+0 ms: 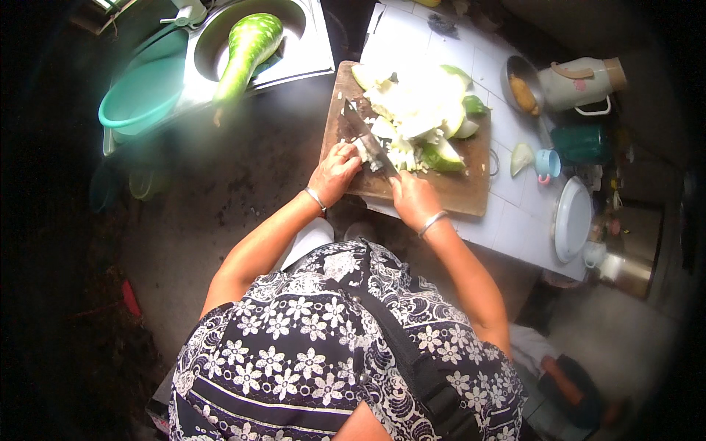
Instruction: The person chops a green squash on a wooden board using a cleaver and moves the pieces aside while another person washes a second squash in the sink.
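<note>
My right hand point(415, 199) grips the handle of a broad kitchen knife point(368, 135), whose blade slants up and left over a wooden cutting board point(463, 199). With bent fingers, my left hand point(335, 172) presses on a small piece of pale gourd flesh point(364, 153) beside the blade, near the board's left edge. A large heap of cut white gourd flesh point(416, 102) covers the board's far half, partly washed out by glare. Among it lie green-skinned chunks point(444, 157) and thin shreds point(405, 156).
At left, a long green gourd point(251, 49) rests in a metal sink point(205, 41) next to a turquoise basin point(144, 93). Along the tiled counter's point(510, 212) right side are a small pan point(508, 69), a thermos flask point(576, 82), a gourd wedge point(520, 159), a blue cup point(547, 163) and a pale lid point(573, 220).
</note>
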Action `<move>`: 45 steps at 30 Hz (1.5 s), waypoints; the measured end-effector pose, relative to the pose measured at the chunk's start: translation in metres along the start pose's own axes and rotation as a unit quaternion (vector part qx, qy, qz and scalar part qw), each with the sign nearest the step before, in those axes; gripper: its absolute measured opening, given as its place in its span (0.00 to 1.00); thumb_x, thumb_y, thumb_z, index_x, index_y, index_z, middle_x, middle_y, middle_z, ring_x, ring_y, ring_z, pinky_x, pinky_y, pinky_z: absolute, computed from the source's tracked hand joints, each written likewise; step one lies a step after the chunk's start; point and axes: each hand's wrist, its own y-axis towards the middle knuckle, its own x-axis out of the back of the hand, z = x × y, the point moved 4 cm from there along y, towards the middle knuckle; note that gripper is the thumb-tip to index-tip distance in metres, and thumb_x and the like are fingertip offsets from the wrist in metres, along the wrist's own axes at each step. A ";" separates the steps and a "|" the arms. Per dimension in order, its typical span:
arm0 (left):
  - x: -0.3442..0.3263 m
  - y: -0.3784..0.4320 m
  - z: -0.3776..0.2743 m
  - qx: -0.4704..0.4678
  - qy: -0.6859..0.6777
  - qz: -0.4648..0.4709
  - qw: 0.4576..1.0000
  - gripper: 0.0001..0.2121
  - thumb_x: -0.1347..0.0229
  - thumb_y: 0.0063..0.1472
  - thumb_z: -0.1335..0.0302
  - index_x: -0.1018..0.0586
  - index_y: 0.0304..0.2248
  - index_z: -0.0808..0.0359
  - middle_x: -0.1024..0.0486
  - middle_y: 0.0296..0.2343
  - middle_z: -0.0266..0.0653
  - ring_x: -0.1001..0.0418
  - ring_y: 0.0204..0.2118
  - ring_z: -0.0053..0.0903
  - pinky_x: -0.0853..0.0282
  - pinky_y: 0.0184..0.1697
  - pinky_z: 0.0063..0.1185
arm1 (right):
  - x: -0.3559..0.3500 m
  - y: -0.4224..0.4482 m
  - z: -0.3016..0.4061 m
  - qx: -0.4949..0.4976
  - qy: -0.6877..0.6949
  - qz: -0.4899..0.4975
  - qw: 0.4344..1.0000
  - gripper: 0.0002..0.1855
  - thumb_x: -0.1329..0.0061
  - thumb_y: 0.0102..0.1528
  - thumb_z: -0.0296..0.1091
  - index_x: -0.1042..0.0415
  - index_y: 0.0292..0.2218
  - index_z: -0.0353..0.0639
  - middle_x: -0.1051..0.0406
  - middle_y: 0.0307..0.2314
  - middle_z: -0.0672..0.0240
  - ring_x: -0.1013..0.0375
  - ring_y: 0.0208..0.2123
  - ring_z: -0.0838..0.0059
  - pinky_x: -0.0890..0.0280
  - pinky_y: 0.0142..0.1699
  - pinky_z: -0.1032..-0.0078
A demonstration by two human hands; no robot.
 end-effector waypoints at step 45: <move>0.000 -0.004 0.004 0.009 0.043 -0.019 0.999 0.05 0.49 0.45 0.81 0.28 0.26 0.67 0.31 0.30 0.42 0.31 0.34 0.35 0.34 0.38 0.26 | -0.003 -0.003 0.013 0.007 -0.033 0.026 0.999 0.13 0.62 0.56 0.40 0.34 0.29 0.38 0.30 0.21 0.47 0.29 0.26 0.47 0.35 0.33 0.57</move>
